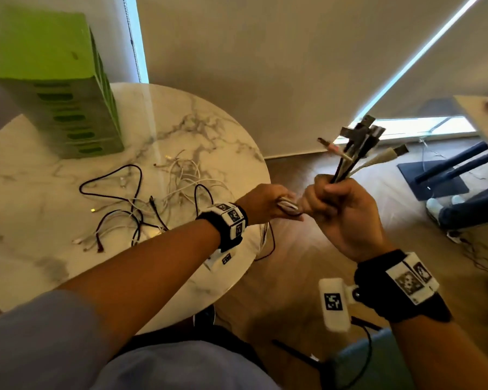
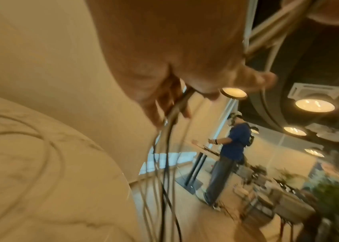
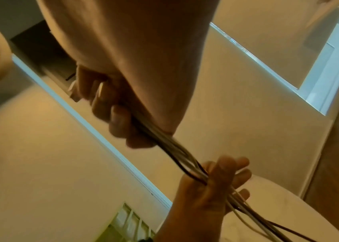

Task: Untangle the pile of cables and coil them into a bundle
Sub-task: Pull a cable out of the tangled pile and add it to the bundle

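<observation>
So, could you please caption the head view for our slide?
Right hand grips gathered cable ends; left hand holds their strands beside the marble table.

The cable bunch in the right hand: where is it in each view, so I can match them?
Head: cable bunch right of centre, plugs fanning up out of the right hand.
Left wrist: blurred strands at the top right corner, running down centre under the left hand.
Right wrist: centre, running down-right between both fists.
Shared landmark: the marble table, at lower left in the left wrist view, bottom right in the right wrist view.
</observation>
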The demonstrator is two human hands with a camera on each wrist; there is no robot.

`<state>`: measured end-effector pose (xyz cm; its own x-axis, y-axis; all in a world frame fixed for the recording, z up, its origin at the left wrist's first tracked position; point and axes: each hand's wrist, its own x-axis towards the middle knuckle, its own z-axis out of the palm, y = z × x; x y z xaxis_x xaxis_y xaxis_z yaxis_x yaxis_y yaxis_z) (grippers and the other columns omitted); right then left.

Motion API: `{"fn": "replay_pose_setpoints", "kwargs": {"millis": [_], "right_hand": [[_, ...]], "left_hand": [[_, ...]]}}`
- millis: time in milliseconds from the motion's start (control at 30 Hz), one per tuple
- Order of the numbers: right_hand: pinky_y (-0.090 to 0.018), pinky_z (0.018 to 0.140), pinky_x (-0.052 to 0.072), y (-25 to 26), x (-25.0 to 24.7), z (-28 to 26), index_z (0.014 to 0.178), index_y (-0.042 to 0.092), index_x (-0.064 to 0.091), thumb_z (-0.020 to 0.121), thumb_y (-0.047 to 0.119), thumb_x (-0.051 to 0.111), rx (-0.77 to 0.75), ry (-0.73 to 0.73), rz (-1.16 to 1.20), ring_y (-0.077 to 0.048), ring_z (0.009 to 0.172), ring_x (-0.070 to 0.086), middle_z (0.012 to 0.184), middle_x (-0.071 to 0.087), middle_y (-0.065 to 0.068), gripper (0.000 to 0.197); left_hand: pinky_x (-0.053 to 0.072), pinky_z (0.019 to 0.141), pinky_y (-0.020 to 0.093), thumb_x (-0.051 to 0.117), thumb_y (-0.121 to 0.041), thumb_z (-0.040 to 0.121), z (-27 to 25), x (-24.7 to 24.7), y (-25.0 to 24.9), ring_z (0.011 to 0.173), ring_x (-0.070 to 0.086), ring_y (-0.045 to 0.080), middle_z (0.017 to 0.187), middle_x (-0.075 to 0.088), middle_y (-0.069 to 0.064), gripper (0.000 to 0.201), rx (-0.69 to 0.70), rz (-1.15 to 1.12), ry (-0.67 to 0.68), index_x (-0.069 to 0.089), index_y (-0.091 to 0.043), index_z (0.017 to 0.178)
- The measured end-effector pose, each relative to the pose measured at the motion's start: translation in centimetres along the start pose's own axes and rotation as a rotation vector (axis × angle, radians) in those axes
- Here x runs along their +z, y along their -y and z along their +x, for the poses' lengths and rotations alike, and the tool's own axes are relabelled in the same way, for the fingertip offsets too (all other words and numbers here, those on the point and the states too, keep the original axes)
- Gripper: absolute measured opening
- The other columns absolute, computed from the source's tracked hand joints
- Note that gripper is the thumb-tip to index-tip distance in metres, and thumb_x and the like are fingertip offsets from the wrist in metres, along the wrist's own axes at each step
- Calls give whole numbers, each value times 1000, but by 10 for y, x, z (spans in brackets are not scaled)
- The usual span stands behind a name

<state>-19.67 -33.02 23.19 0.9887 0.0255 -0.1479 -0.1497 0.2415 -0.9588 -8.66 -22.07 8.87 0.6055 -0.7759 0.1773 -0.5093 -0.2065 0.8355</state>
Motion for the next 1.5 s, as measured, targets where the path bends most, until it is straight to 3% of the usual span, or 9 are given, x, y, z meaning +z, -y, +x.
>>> {"fn": "replay_pose_setpoints", "kwargs": {"millis": [167, 300, 433, 600, 733, 900, 1100, 1267, 1500], "right_hand": [[-27, 56, 30, 6, -18, 16, 57, 27, 37, 95, 16, 40, -77, -368, 64, -12, 50, 21, 54, 25, 8, 40], [-27, 53, 32, 6, -45, 25, 62, 24, 36, 94, 18, 41, 65, -243, -74, -10, 49, 21, 59, 22, 6, 32], [-29, 59, 26, -1, -61, 31, 72, 20, 37, 81, 14, 52, 219, 69, -38, -14, 56, 20, 69, 20, -1, 19], [-29, 65, 37, -23, -37, 49, 90, 0, 48, 84, 7, 51, 329, 291, -299, -15, 68, 35, 75, 38, 0, 10], [-31, 62, 43, -52, -8, 72, 77, 15, 57, 83, 16, 65, 206, 292, -280, -15, 66, 46, 72, 50, 0, 10], [-44, 94, 53, -119, 4, 98, 72, 7, 68, 90, 41, 73, 382, 418, -678, -29, 84, 71, 75, 75, -10, 39], [-32, 70, 45, -131, 6, 148, 56, 15, 58, 91, 50, 68, 447, 494, -1040, -20, 65, 64, 60, 66, -9, 51], [-39, 67, 44, -154, 20, 161, 110, 16, 48, 98, 45, 55, 32, 119, -1289, -44, 90, 66, 94, 69, -18, 32], [-44, 80, 52, -202, 92, 112, 152, 14, 22, 98, 49, 50, -47, 659, -1463, -40, 104, 66, 127, 64, -17, 70]], "left_hand": [[59, 68, 43, 77, -57, 78, 4, 45, -21, 64, 65, 16, 79, 61, 3, 55, -269, -271, 275, 47, -14, 94], [42, 113, 49, 66, -82, 68, 2, 40, -8, 136, 48, 18, 152, 45, 5, 110, -188, -129, 564, 33, -16, 149], [26, 120, 25, 24, -83, 87, 1, -12, -20, 141, 37, 2, 153, 42, -4, 82, -46, -343, 310, 35, -29, 148], [43, 97, 13, 39, -50, 102, 9, -59, -47, 118, 58, 2, 134, 62, 11, 59, -92, -507, 206, 50, -7, 141], [48, 88, 15, 33, -25, 111, -2, -83, -50, 107, 65, 3, 143, 57, 1, 31, -165, -435, 26, 63, -19, 105], [50, 104, 53, 32, -30, 110, -31, -131, -40, 92, 71, 39, 71, 66, 11, 39, -380, -816, -28, 48, -10, 80], [48, 91, 41, 41, -39, 105, -70, -186, -14, 57, 38, 15, 62, 27, -4, 36, -530, -991, -235, 42, -20, 75], [48, 70, 31, 50, -27, 103, -82, -214, 2, 58, 36, 12, 59, 32, -8, 30, -364, -1092, -848, 39, -25, 75], [30, 52, 23, 44, -26, 108, -95, -210, 33, 53, 27, 5, 63, 33, -12, 24, -454, -748, -1100, 38, -24, 85]]}}
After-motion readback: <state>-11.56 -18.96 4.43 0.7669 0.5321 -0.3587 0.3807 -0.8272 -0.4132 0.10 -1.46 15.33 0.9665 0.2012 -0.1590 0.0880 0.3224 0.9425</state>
